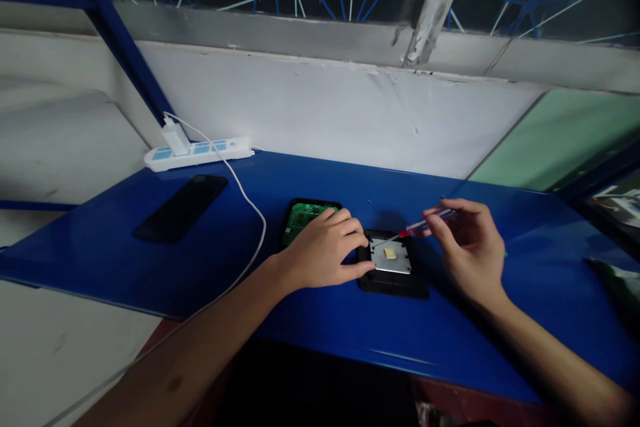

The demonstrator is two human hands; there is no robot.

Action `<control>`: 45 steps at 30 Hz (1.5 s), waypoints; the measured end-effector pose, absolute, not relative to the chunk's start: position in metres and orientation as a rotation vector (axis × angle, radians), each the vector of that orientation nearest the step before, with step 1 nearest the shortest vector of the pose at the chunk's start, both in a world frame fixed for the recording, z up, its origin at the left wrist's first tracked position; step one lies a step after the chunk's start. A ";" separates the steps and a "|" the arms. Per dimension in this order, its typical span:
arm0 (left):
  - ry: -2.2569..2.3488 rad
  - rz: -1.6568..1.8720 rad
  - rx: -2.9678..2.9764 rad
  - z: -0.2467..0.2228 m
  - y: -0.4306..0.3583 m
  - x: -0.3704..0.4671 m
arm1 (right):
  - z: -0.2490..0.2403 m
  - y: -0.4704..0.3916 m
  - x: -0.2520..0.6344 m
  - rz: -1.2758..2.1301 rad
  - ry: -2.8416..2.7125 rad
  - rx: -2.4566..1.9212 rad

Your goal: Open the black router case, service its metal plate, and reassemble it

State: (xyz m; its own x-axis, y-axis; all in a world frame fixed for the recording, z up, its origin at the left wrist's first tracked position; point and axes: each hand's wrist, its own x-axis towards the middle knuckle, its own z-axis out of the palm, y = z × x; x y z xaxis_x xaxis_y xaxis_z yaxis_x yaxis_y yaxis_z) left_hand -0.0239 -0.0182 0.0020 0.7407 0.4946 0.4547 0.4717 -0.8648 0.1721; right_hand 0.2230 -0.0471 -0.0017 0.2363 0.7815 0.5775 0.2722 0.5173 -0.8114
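My right hand (470, 247) is closed around a screwdriver (423, 225) with a clear and red handle. Its thin shaft slants down to the left, and the tip meets the upper left part of a silver metal plate (393, 265). A small yellowish pad (390, 253) sits on that plate, which lies inside a black plastic housing (400, 285). With thumb and fingers at the housing's left edge, my left hand (327, 250) grips it against the table. Partly behind this hand is a green circuit board (305, 217) in a dark case.
A black phone-like slab (181, 208) lies on the blue table (250, 180) to the left. Behind it stands a white power strip (200, 153) with a charger (176, 139). The charger's white cable (257, 213) runs forward beneath my left forearm. A wall borders the back.
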 end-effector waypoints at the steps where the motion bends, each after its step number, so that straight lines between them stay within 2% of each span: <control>1: 0.801 0.770 2.892 0.002 -0.018 -0.024 | -0.002 -0.047 0.223 0.451 -1.332 -1.026; 45: 0.739 0.774 2.910 -0.002 -0.017 -0.023 | 0.000 -0.049 0.221 0.482 -1.343 -1.016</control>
State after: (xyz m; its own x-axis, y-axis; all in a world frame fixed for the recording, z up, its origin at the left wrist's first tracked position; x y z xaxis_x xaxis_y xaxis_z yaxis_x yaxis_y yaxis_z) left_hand -0.0233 -0.0170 -0.0017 0.7620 0.4572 0.4586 0.4367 -0.8857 0.1573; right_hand 0.2211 -0.0487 -0.0004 0.2169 0.7952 0.5662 0.2543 0.5140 -0.8192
